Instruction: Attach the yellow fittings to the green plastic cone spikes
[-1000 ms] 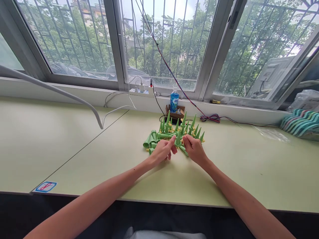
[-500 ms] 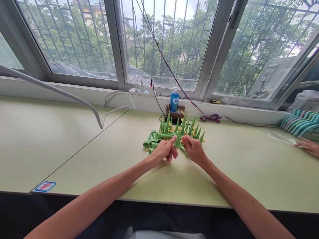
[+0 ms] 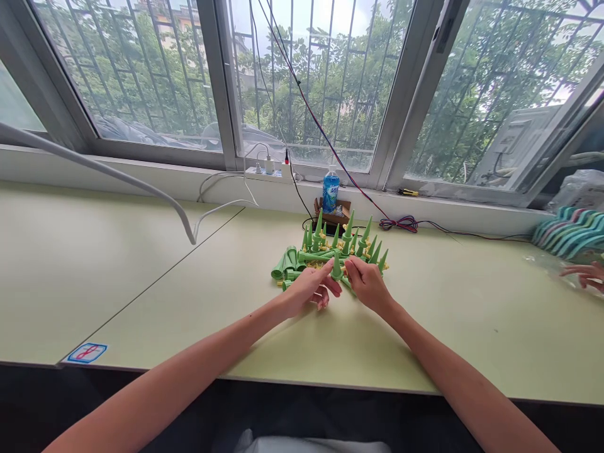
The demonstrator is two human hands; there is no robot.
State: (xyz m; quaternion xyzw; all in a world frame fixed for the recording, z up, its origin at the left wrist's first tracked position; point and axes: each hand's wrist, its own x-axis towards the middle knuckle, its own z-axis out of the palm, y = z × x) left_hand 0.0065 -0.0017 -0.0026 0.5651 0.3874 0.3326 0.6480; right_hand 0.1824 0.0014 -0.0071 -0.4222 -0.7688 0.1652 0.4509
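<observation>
Green cone-shaped plastic watering spikes (image 3: 349, 229) with small yellow valve parts stand and lie in a cluster in front of me. At the near side of this cluster, my left hand (image 3: 315, 288) holds one green watering spike (image 3: 336, 267), point up, between thumb and fingers. Close against its right side, my right hand (image 3: 368, 283) is closed in a pinch. What sits inside that pinch is hidden by the fingers. Several hollow green pieces (image 3: 284, 263) lie on their sides to the left of the upright ones.
Behind the cluster, a blue liquid bottle (image 3: 331, 190) stands in a small cardboard box (image 3: 346, 214). Coiled red-and-black wire (image 3: 399, 224) lies by the sill. A white cable (image 3: 141, 179) arcs over the left side. Another person's hand (image 3: 585, 274) is near stacked teal items (image 3: 566, 233) on the right.
My left fingers have shifted slightly to the right beneath the spike. My right hand keeps almost the same pose. The other person's hand has changed shape at the right edge.
</observation>
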